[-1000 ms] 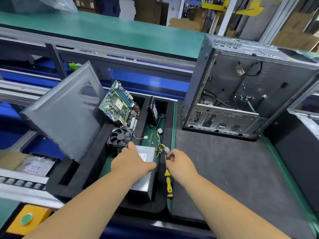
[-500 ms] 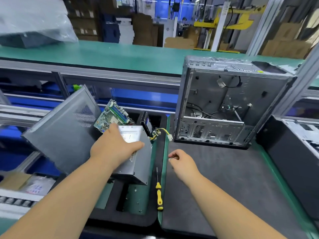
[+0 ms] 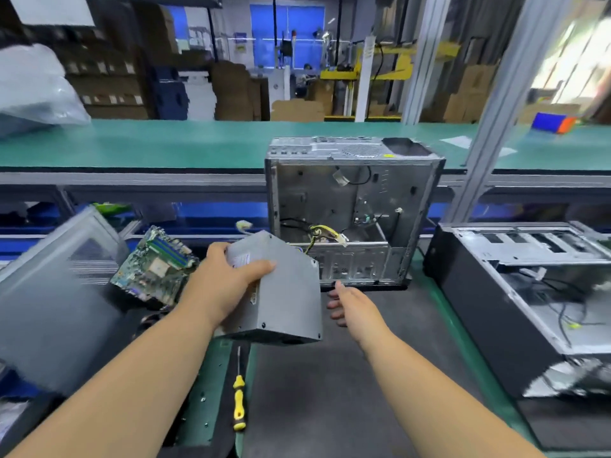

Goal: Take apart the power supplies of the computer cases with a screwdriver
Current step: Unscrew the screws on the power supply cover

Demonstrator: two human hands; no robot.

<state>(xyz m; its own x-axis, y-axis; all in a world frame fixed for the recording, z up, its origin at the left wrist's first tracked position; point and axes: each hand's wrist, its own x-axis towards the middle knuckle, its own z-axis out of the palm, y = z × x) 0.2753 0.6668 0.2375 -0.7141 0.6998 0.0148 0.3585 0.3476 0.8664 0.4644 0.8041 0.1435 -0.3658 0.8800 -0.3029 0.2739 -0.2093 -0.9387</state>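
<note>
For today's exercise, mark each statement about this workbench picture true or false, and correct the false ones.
1. The left hand grips the grey power supply and holds it above the bench. True.
2. The right hand holds the screwdriver. False: the screwdriver lies on the bench below the power supply, and the right hand is open and holds nothing.
3. The open computer case stands upright behind the hands. True.
4. The green circuit board is mounted inside that case. False: it lies out on the left, beside the grey side panel.
5. Yellow cables trail from the power supply. True.
</note>
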